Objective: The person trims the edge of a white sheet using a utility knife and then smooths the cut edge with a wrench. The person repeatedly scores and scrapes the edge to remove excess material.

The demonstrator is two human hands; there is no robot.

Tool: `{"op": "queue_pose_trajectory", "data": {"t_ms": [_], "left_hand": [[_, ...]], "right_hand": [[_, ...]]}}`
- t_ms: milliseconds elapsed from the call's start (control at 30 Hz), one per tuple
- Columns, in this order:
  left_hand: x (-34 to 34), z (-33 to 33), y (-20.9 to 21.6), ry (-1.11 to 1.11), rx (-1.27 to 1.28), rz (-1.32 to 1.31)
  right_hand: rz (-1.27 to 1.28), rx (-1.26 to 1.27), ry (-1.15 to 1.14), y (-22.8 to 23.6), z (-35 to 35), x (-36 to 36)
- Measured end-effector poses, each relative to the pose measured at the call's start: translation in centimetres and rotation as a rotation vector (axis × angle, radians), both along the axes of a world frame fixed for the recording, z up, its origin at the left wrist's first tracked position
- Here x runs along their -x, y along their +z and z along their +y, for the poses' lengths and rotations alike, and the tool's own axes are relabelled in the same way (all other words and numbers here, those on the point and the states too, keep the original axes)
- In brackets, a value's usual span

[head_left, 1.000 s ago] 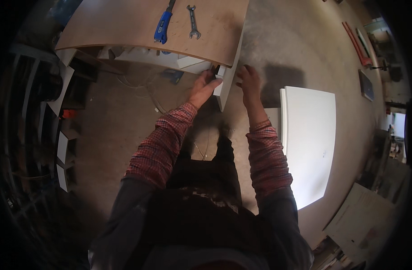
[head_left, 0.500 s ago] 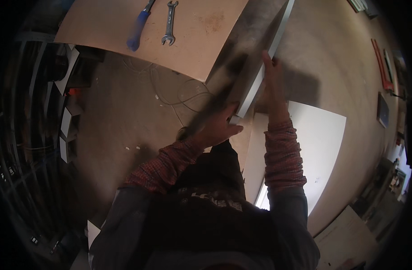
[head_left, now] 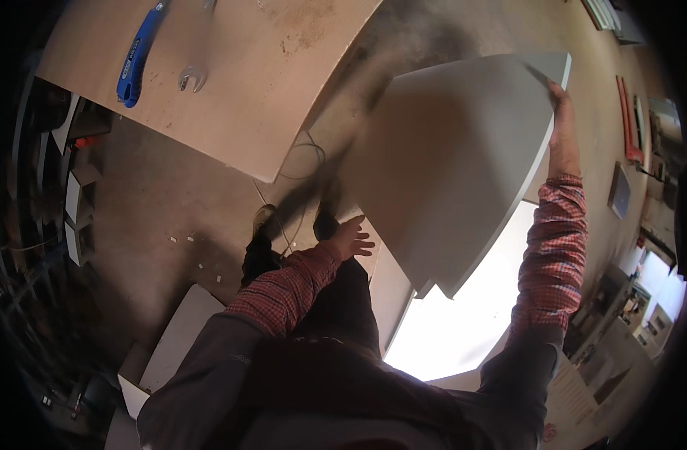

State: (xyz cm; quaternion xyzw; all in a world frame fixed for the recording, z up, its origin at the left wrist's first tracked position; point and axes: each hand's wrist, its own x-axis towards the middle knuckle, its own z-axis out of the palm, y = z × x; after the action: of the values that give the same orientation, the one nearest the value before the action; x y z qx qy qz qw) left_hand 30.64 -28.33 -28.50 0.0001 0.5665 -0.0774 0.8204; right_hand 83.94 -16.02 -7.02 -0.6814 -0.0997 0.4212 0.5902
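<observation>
Right hand (head_left: 562, 127) grips the far top edge of the grey panel (head_left: 456, 172), fingers curled over it, steadying the tilt. Left hand (head_left: 352, 240), fingers spread, props its lower edge. Spanner (head_left: 195, 60) on the workbench (head_left: 283, 82) beyond.

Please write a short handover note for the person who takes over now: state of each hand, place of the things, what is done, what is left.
Right hand: grips the far edge of the grey panel, lifted and tilted over the floor.
Left hand: open, at the panel's lower edge; contact unclear.
Workbench: blue tool and wrench lie on it.
White board: flat on the floor, below the panel.
Done: panel is off the floor.
Left: panel not yet set down anywhere.
</observation>
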Motion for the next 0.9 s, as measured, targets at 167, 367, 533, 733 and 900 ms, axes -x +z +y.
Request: {"op": "queue_pose_trajectory", "data": {"t_ms": [167,367,533,733,900], "left_hand": [[-2.4,-0.9,-2.3,0.242,0.202,-0.257],[-5.4,-2.9,-3.8,0.217,0.160,-0.282],[-5.8,-9.8,-11.8,0.392,0.014,-0.031],[1.4,-13.4,-13.2,0.207,0.013,0.381],[7.6,-11.3,-7.4,0.027,0.003,0.451]], "right_hand": [[0.129,-0.048,0.038,-0.4,2.6,-4.3],[0.028,-0.279,0.046,-2.8,-0.2,-9.8],[-0.095,-0.364,0.054,0.4,-4.7,-7.9],[-0.287,-0.395,-0.015,7.3,-8.8,7.8],[-0.512,-0.286,-0.152,15.2,-12.0,20.3]]}}
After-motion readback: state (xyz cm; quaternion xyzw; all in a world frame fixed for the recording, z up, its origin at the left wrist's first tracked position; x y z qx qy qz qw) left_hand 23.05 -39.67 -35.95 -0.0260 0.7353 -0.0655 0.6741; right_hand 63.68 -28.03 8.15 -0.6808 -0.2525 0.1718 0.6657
